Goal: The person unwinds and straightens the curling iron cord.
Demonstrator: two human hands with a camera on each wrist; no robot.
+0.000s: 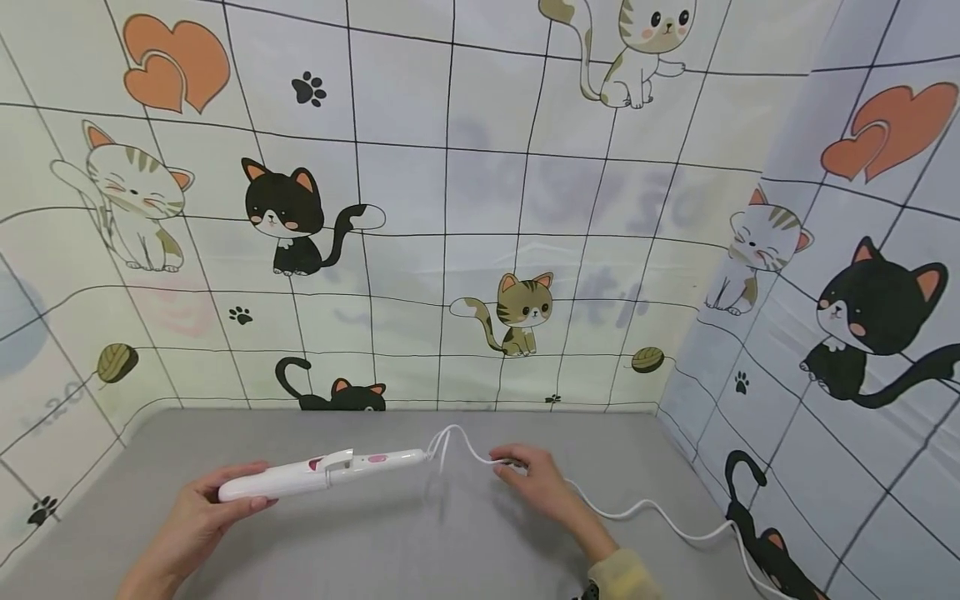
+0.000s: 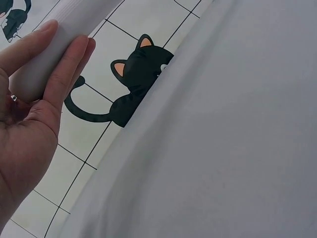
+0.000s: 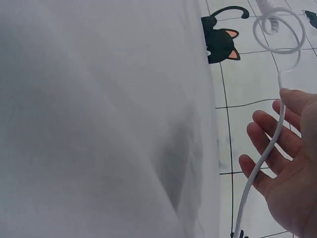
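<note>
A white curling iron (image 1: 330,472) with pink marks is held level just above the grey tabletop (image 1: 420,550). My left hand (image 1: 225,500) grips its barrel end, fingers and thumb wrapped round it; the left wrist view shows those fingers (image 2: 69,59) curled on the white barrel (image 2: 64,29). Its white cord (image 1: 637,507) loops from the handle's right end and trails off to the right. My right hand (image 1: 517,463) rests on the cord near that loop. In the right wrist view the cord (image 3: 270,146) lies across the loosely straight fingers (image 3: 260,131).
A cloth backdrop printed with cartoon cats, hearts and a black grid (image 1: 480,208) walls the table at the back and on both sides. The cord runs down over the table's right edge (image 1: 738,542). A yellow sleeve cuff (image 1: 622,579) covers the right wrist.
</note>
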